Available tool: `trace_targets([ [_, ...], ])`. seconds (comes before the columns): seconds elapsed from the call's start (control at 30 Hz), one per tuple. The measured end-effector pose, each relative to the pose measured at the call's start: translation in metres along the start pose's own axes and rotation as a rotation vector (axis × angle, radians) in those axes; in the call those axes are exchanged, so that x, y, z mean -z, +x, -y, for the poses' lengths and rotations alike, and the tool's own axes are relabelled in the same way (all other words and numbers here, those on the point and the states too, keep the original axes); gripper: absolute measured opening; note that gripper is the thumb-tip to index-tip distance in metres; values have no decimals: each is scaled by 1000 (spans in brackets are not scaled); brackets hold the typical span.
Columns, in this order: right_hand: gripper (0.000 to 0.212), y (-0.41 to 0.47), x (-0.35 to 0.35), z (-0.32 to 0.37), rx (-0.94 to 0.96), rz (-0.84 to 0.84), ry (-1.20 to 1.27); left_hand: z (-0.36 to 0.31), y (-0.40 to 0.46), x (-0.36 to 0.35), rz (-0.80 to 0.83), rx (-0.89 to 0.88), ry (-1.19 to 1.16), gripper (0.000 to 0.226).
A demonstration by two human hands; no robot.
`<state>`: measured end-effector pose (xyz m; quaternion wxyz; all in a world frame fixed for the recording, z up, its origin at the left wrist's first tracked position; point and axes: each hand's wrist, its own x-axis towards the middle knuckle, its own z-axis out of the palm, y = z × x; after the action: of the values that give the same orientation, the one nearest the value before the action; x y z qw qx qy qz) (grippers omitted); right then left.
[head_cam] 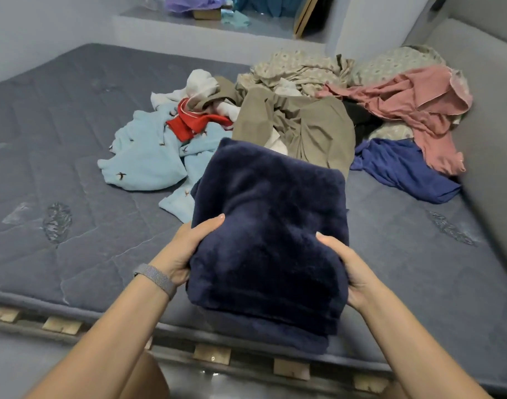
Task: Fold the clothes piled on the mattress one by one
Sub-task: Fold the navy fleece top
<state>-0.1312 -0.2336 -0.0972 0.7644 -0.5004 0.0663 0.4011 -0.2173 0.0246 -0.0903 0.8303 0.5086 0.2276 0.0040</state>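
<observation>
A folded plush fleece garment (271,240) is showing deep navy; behind it a fleecy garment (148,156) is showing pale blue with tiny bird motifs — others lying red (188,125), khaki (304,125), dusty pink (419,105), royal blue (404,168) — on a slate-grey quilted mattress (59,139).

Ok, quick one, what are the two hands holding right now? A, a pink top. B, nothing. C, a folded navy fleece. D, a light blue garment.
C: the left hand and right hand grip the sides of the folded navy fleece; the pink top and light blue garment lie on the mattress.
</observation>
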Motion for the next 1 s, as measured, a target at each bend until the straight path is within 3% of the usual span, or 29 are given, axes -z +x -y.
trace_targets([
  [0.1, 43, 33, -46, 38, -21, -7, -102, -39, 13, 19, -69, -2, -67, 40],
  [0.2, 44, 52, -111, 74, -37, 11, -231, -91, 1, 44, -141, 21, -126, 46],
  [0.3, 54, 64, -191, 99, -60, 61, -342, -153, -38, 78, -277, 28, -109, 53],
  [0.43, 56, 71, -324, 112, -78, 189, -518, -241, -115, 135, -479, 16, -90, 44],
  [0.53, 61, 71, -419, 93, -134, 297, -607, -288, -180, 189, -578, -5, -116, 58],
  [0.63, 83, 73, -507, 60, -200, 429, -653, -321, -238, 244, -682, -1, -94, 76],
  [0.7, 88, 75, -562, 35, -217, 483, -662, -339, -268, 278, -759, -2, -99, 60],
  [0.8, 72, 79, -630, 2, -280, 545, -659, -359, -299, 321, -918, -16, -110, 30],
  [0.9, 75, 90, -678, -21, -319, 579, -675, -370, -317, 354, -1017, -2, -150, 29],
  [1.0, 60, 107, -711, -37, -354, 575, -670, -379, -314, 384, -1037, 10, -193, 33],
])
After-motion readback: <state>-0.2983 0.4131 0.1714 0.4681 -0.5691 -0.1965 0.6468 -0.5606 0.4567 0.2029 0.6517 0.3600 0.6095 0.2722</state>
